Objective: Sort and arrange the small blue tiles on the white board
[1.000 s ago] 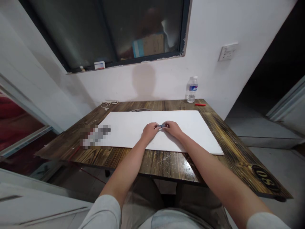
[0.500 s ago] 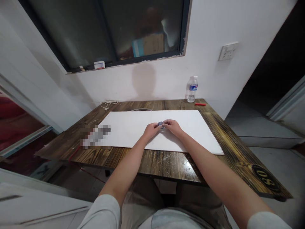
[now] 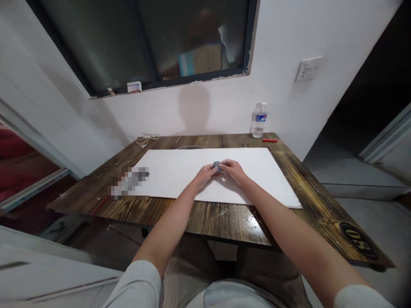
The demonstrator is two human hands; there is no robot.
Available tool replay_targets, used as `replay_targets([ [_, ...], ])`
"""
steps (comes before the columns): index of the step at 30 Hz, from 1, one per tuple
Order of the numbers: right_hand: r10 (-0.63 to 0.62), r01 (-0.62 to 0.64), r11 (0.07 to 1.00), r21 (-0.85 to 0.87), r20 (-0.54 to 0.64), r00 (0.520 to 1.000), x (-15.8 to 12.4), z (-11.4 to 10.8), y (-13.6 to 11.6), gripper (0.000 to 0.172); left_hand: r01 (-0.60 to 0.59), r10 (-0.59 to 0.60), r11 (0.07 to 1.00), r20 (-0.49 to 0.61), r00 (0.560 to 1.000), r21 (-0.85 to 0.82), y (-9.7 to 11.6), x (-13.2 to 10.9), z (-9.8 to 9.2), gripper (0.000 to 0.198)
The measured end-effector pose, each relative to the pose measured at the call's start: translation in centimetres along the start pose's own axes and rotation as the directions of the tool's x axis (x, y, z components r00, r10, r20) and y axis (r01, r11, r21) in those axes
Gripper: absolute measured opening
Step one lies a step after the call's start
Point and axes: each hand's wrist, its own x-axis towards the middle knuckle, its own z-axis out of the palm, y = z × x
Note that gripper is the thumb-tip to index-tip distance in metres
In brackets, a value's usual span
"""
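A small blue-grey object (image 3: pixel 217 166), too small to identify from this view, sits between the person's two hands, about midway along the white foam board (image 3: pixel 263 175) and closer to its far edge than its near edge. The left hand (image 3: pixel 204 176) and right hand (image 3: pixel 233 171) are drawn closely together, with their fingers curled inward and meeting it from either side in a narrow pinch. Neither hand is clearly nearer: the object lies almost on the line where they meet, with its upper part showing above the fingertips. Its long axis, so far as it shows, runs roughly across the view, parallel to the board's long edges, but the fingers hide too much to be sure. Whether it rests on the board or is held just above it cannot be told. Both forearms angle in from the near edge of the dark-stained wooden table (image 3: pixel 224 224). A pixelated patch (image 3: pixel 130 183) covers the area at the board's left end. Along the far edge of the table stand a plastic water bottle (image 3: pixel 259 120) and a red stick (image 3: pixel 269 140), with a coiled white cord (image 3: pixel 147 138) toward the far left corner.
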Motion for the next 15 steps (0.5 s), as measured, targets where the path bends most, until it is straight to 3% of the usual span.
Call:
replay_targets([
  [9, -0.161, 0.151, 0.944, -0.295, -0.01, 0.987, 0.19, 0.44, 0.22, 0.027, 0.041, -0.044, 0.999, -0.111, 0.993, -0.026, -0.33, 0.32, -0.28, 0.043],
  [15, -0.112, 0.098, 0.952, -0.291, -0.033, 0.993, 0.14, 0.25, 0.3, 0.028, 0.048, -0.034, 0.992, -0.119, 0.992, 0.115, -0.11, 0.04, 0.11, 0.046],
])
